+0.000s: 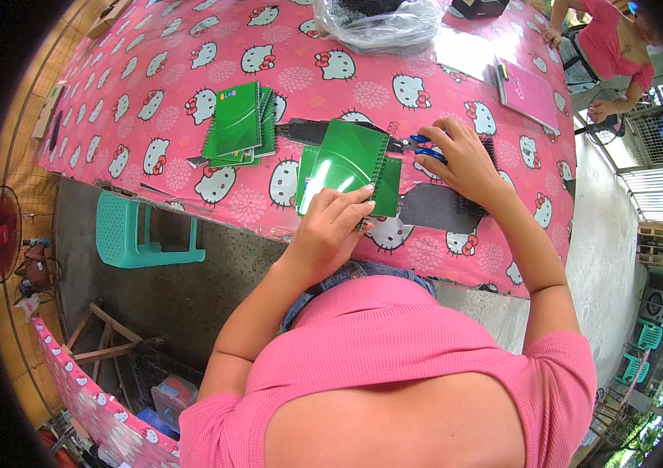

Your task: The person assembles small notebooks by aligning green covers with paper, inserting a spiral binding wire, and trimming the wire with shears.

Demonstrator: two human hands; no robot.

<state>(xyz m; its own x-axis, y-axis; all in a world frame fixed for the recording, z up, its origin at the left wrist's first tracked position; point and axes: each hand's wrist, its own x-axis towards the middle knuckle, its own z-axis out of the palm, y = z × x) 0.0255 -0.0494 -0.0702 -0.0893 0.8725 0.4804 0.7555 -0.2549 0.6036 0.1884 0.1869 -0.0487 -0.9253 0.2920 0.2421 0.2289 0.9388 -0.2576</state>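
A green spiral-bound notebook point(344, 160) lies on a pink cartoon-cat tablecloth point(152, 109), on top of more green covers. My left hand point(331, 226) presses down on its near edge, fingers curled over the cover. My right hand point(460, 160) grips blue-handled pliers point(419, 145) whose jaws meet the black wire spine at the notebook's right side. Black sheets point(440, 207) lie under and beside my right hand.
A stack of green notebooks point(239, 125) sits to the left. A clear plastic bag point(378, 23) and a pink notebook point(526, 92) lie at the far side. Another person in pink point(608, 47) stands far right. A teal plastic stool point(132, 234) stands below the table edge.
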